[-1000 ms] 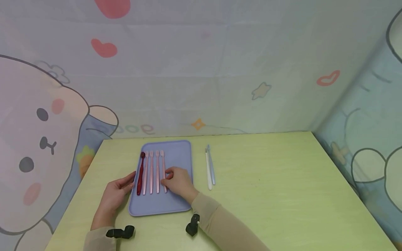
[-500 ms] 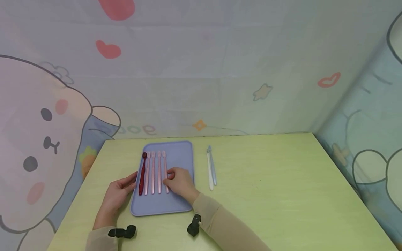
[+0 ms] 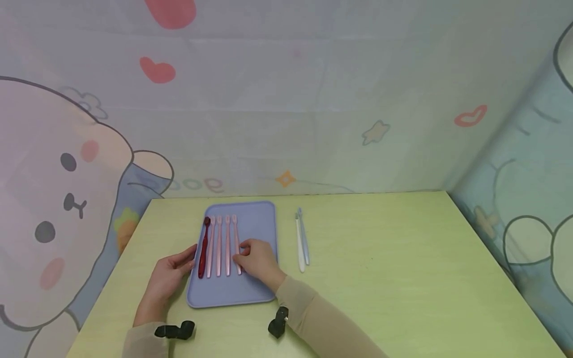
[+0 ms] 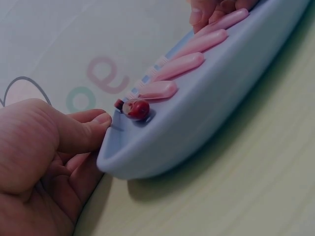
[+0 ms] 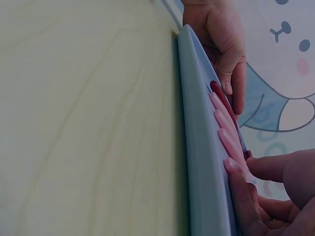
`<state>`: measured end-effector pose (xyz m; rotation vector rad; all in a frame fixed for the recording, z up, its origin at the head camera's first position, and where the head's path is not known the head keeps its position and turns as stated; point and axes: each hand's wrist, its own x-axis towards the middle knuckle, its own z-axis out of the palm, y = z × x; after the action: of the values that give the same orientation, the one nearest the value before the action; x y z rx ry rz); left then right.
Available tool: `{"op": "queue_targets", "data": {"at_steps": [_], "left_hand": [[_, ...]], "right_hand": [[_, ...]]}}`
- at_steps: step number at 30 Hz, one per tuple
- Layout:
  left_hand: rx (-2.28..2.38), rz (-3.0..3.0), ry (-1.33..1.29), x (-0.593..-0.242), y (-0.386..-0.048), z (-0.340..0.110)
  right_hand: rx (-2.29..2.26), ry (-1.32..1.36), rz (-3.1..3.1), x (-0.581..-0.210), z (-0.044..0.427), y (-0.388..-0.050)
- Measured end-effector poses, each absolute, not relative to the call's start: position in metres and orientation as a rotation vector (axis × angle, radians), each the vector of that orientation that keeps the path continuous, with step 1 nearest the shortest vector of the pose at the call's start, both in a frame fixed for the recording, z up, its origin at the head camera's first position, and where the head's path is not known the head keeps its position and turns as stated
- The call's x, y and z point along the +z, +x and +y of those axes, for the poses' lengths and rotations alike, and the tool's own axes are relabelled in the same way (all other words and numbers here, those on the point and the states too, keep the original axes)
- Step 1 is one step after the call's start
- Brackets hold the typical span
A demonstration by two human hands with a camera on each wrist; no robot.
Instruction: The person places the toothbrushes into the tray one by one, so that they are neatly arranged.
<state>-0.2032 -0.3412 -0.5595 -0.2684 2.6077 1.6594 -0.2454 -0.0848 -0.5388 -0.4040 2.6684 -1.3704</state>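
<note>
A lavender tray lies on the table with a row of toothbrushes side by side in it. Leftmost is a dark red toothbrush; several pink toothbrushes lie to its right, heads toward the back. My left hand holds the tray's left rim, thumb on top in the left wrist view. My right hand reaches over the tray's right half and pinches the rightmost pink toothbrush by its handle. In the right wrist view, its thumb and fingers partly cover that brush.
Right of the tray, a white toothbrush and a light blue toothbrush lie close together on the yellow-green table. A printed cloth backdrop stands behind the table's far edge.
The head view has shifted slightly, so everything sits a little farther right in it. Both hands, the tray and the toothbrushes keep their places relative to each other.
</note>
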Motion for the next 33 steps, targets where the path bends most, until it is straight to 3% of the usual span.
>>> {"op": "queue_targets", "data": {"at_steps": [20,33], "left_hand": [[1.673,2.592,-0.256,-0.557,-0.203,-0.340],[1.660,2.606,-0.271,-0.558,-0.202,-0.341]], "right_hand": [[-1.610,-0.335,2.442,-0.535,-0.068,-0.245],[-1.818,-0.360,2.290,-0.523,-0.022,-0.255]]}}
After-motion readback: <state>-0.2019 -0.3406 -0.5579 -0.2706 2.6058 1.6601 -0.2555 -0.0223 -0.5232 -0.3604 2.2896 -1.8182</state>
